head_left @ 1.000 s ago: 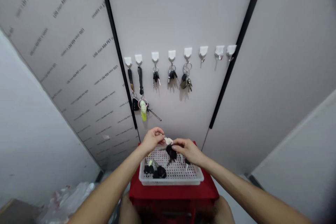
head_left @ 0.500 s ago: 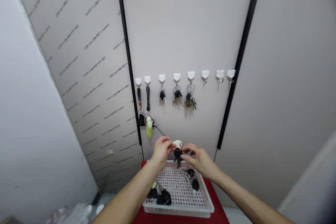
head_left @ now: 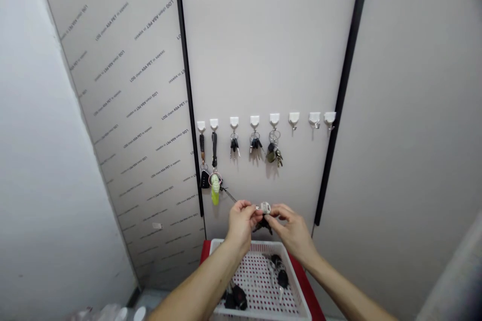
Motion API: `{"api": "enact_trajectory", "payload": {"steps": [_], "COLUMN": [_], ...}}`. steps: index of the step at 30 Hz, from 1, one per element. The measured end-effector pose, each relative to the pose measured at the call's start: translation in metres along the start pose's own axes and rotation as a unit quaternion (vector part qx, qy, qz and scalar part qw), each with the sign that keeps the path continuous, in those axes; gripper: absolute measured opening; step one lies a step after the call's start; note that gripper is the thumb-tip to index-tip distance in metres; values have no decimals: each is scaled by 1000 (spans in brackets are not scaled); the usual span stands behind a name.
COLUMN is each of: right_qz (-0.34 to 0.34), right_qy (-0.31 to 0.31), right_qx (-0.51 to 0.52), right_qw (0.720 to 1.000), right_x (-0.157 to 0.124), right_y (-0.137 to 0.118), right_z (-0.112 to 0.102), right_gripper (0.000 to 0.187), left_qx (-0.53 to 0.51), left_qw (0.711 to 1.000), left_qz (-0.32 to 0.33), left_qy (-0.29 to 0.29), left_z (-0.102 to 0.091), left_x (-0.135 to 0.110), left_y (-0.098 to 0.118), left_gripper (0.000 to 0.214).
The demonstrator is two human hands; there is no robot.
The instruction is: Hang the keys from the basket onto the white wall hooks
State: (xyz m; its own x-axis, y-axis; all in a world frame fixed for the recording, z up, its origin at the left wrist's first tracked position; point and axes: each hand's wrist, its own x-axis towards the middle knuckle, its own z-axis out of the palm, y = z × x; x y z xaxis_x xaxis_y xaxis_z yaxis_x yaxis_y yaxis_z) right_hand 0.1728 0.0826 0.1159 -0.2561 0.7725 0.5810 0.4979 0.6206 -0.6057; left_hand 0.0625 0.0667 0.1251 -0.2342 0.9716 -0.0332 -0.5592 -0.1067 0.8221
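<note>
My left hand pinches one end of a bunch of keys, held above a white plastic basket. A flat pale tag or key head shows between both hands, with dark keys dangling beneath it. The fingers of my right hand close on the other side of this pale piece. Fingers partly hide the ring of the bunch. Inside the basket, dark keys lie at the right, and more dark fobs sit at the lower left, partly behind my left forearm.
A row of white hooks runs across the pale wall panel. Key bunches and strap fobs hang from the left ones; the three rightmost are bare. A red surface lies under the basket. Black strips border the panel.
My view has shifted, so the hooks and basket sit lower. The pale piece has turned, and my right fingers have come from beside it onto it. The dark keys now hang partly behind my fingers.
</note>
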Motion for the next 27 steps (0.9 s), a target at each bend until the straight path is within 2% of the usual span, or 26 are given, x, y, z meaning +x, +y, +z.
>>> {"api": "enact_trajectory", "payload": {"steps": [4,6,8,10,13,16,18,21,25,27], "right_qz": [-32,-46,-32,10,74,91,92,98,115,111], "right_qy": [27,13,-14,-15,51,133,174,205,194,181], "right_qx": [-41,-51,-42,-27,6,46,52,4,-81,-105], "right_qw": [998,998,999,999,996,986,979,974,971,972], "right_x": [2,9,22,42,81,122,143,164,175,171], "right_y": [2,2,0,-4,-9,-11,-9,-5,4,9], "right_z": [-11,-23,-40,-59,-89,-110,-116,-115,-110,-110], "right_gripper": [16,16,19,21,22,22,23,22,21,22], "left_qx": [37,57,80,106,130,136,142,156,184,236], "left_qw": [999,998,995,990,984,981,980,978,973,962], "left_qz": [7,-8,-34,-56,-63,-69,-72,-75,-75,-69], "left_qy": [7,-7,-40,-74,-100,-116,-121,-121,-115,-116], "left_z": [-4,-5,-5,-1,4,4,1,-6,-17,-26], "left_x": [1,4,6,7,8,8,8,10,14,18], "left_y": [0,1,2,5,10,15,16,14,8,5], "left_gripper": [16,17,17,18,19,20,21,21,19,16]}}
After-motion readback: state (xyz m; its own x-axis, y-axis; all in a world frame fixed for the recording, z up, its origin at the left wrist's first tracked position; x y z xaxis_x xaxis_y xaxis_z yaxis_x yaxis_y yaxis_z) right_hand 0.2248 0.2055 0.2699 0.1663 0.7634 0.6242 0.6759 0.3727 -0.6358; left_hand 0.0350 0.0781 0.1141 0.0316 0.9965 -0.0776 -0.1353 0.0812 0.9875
